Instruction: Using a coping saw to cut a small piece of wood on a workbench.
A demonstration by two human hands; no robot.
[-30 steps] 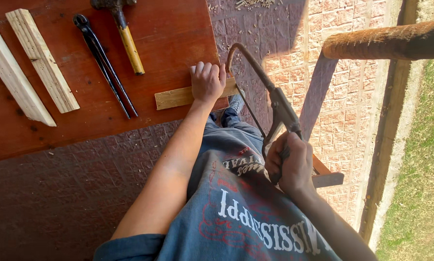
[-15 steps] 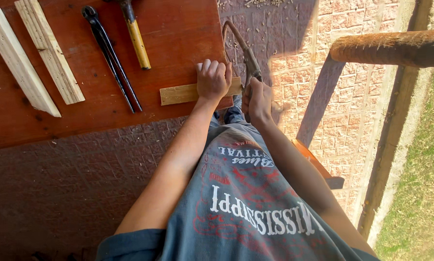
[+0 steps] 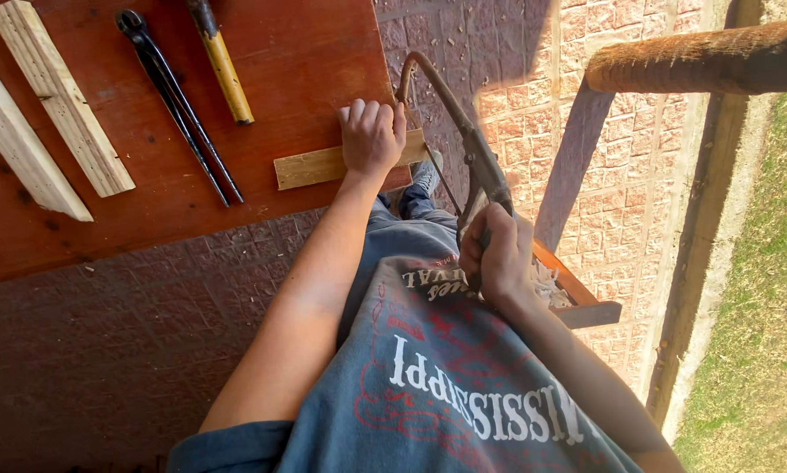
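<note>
Wooden and pale, a short strip lies flat near the right edge of the red-brown table, and the left hand presses down on it, fingers curled over its far side and clamped on it. The strip's right end juts past the table edge. There the thin blade of a bow-shaped hacksaw meets it, the rusty frame arching from beyond the strip back toward the body. The right hand is clenched round the saw's handle, held close against the blue printed shirt.

Left of the pressing hand, well apart from it, a pair of long black pincers lies on the table, just beside a tool with a yellowish wooden handle. Farther left lie two longer pale wooden battens, side by side.

Below the saw a shoe shows on the paving. To the right, behind the saw hand, stands a wooden tray with pale shavings, then a brick-patterned floor, a thick rusty-brown rail and a grass strip.
</note>
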